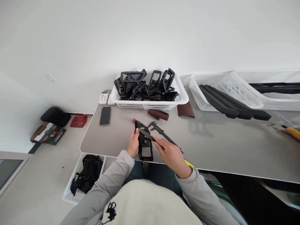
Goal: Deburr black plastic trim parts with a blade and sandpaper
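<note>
Pale cream shirt front (150, 203) nearest camera. Left hand (133, 143) curled around left side of black plastic frame with rectangular opening (141, 145), at near edge of grey desk (222, 140). Right hand (173, 154) closed around flat dark-grey strip-shaped tool (146, 134), angled over frame, contact unclear. Black vernier caliper (168, 137) just right of frame; white perforated plastic basket (145, 105) beyond frame.

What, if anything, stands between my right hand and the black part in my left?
Only the flat dark tool gripped by your right hand: it reaches across the black part in this view. The caliper lies beyond your right hand, not between them.
</note>
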`<state>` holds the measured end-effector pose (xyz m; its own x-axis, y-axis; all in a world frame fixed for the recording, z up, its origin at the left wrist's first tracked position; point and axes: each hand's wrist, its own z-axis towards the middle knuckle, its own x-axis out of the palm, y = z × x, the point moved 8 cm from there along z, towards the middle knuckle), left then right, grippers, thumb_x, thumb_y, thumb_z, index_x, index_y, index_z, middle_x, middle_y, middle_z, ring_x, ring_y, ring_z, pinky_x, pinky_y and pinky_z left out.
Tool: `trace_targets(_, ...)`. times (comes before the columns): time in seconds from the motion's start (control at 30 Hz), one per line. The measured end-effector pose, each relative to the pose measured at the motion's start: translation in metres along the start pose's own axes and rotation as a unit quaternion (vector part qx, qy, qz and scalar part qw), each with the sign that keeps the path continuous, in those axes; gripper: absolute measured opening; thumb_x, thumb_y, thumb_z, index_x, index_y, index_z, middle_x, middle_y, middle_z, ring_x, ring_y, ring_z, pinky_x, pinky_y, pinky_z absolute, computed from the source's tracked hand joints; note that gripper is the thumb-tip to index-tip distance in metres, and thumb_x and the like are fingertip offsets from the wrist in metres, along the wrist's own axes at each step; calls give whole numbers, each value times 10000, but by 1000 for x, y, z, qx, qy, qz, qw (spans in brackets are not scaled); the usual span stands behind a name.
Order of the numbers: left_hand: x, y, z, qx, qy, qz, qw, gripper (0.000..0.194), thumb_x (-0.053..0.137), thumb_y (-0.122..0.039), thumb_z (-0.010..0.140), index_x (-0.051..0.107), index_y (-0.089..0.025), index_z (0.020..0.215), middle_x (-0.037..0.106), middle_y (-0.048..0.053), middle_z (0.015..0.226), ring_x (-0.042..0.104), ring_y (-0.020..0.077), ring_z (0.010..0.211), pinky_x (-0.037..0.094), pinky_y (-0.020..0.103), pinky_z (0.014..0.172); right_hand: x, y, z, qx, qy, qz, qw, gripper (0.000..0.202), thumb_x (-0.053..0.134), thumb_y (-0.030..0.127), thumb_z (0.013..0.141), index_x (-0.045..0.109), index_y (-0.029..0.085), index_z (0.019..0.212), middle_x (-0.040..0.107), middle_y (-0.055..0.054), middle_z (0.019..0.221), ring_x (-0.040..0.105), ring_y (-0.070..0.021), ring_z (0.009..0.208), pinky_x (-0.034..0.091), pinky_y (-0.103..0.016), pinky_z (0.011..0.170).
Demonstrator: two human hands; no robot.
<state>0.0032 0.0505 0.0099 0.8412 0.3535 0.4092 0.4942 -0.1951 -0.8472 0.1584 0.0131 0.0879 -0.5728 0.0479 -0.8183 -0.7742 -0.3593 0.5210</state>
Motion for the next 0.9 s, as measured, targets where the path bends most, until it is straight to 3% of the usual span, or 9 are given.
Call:
trace_targets(0.2, 0, 1, 1, -8, 10, 6, 1000, 489, 741, -615, 611, 577, -184, 774, 631, -26, 698, 586, 124, 665, 449, 244, 652, 0, 0, -1, 1, -27, -63, 998, 438, 328, 374, 1001, 657, 200, 1232, 703, -68, 789, 654, -180, 639, 431, -264, 531)
trace_targets(0.4, -1, 1, 1, -9, 12, 13, 1000, 463, 734, -596, 637, 585, -183, 786, 630, -22, 701, 588, 129, 682, 447, 247, 670, 0, -1, -2, -1, -10, -67, 998, 434, 337, 376, 999, 661, 204, 1232, 697, -65, 771, 650, -176, 630, 421, -259, 525)
trace_targets(0.9, -2, 5, 2, -31, 0, -2, 1000, 527, 770, -630, 549, 592, -178, 754, 636, -22, 675, 588, 123, 644, 450, 248, 639, 1, -2, -3, 16, -8, -54, 998, 419, 356, 359, 986, 666, 208, 1225, 702, -64, 782, 659, -186, 643, 439, -265, 530)
